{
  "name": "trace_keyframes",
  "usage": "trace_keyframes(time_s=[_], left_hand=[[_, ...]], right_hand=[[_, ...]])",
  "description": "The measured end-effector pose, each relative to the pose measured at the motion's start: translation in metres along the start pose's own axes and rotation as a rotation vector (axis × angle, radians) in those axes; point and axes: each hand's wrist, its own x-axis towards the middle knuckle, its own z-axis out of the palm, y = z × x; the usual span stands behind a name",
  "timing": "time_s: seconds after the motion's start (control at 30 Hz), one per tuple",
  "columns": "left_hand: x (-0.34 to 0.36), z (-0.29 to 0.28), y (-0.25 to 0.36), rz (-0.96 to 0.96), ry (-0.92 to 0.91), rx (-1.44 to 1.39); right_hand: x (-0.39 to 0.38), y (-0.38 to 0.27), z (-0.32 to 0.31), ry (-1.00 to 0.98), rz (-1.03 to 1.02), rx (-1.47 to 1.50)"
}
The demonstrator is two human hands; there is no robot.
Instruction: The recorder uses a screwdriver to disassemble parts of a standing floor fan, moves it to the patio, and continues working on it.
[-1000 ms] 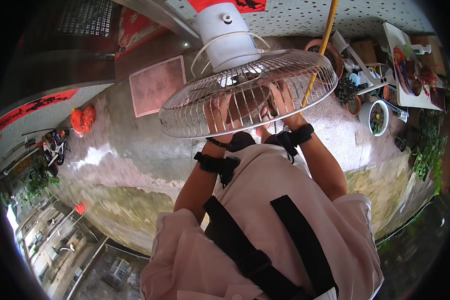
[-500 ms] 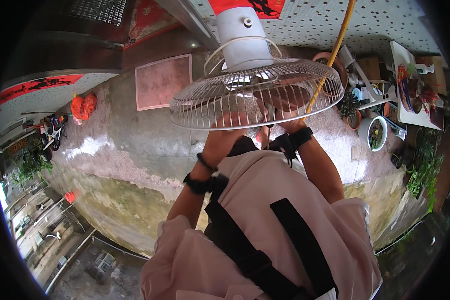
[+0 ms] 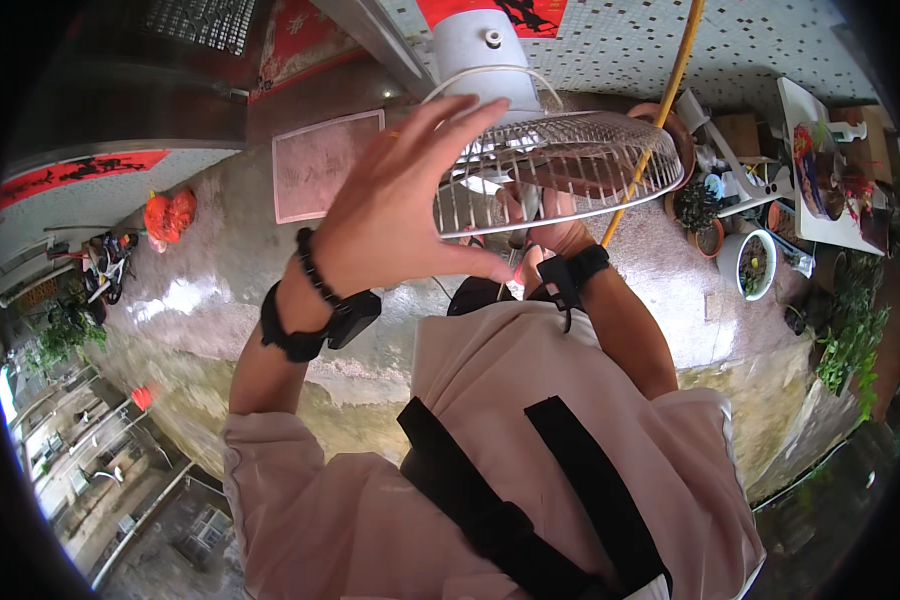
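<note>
A fan head (image 3: pixel 483 60) with a white motor housing and a round wire grille (image 3: pixel 610 207) fills the upper middle. My left hand (image 3: pixel 385 190) is raised at the grille's left side, in front of its wires. Its thumb and fingers are spread, with nothing between them. My right hand (image 3: pixel 562 232) is at the lower front of the grille, partly hidden by the wires. Its fingers are closed around a slim grey rod-like piece (image 3: pixel 519 238); I cannot make out its exact kind. Black straps are around both wrists.
A yellow pole (image 3: pixel 682 75) slants past the grille's right side. Potted plants, including a white pot (image 3: pixel 747 265), stand to the right near a white board (image 3: pixel 820 225). A pinkish mat (image 3: pixel 310 180) lies on the floor at left, with a red bag (image 3: pixel 169 214) farther left.
My left hand has come off the grille's underside, moving up and left with its fingers spreading. My right hand has shifted slightly left and remains at the grille's front.
</note>
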Motion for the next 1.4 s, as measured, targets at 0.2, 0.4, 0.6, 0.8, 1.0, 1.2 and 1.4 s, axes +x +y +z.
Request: trace_keyframes(time_s=[0.2,0.4,0.6,0.8,1.0,1.2,1.4], left_hand=[[0.004,0.016,-0.004,-0.002,-0.032,-0.040],[0.009,0.024,0.001,-0.048,-0.008,-0.114],[0.007,0.031,0.004,-0.074,0.055,-0.152],[0.006,0.032,0.007,-0.056,0.061,-0.124],[0.011,0.024,0.005,-0.172,0.021,-0.237],[0.019,0.026,-0.003,-0.111,0.055,-0.228],[0.028,0.027,0.007,-0.172,0.000,-0.222]], right_hand=[[0.004,-0.029,0.014,0.065,-0.116,0.861],[-0.005,-0.087,0.013,0.113,0.063,1.391],[-0.013,-0.102,0.018,0.159,0.087,1.348],[-0.007,-0.069,0.014,0.188,0.079,1.266],[-0.030,-0.078,-0.003,0.210,0.054,0.867],[-0.039,-0.064,0.005,0.544,0.034,0.547],[-0.024,-0.075,0.028,0.732,-0.160,0.389]])
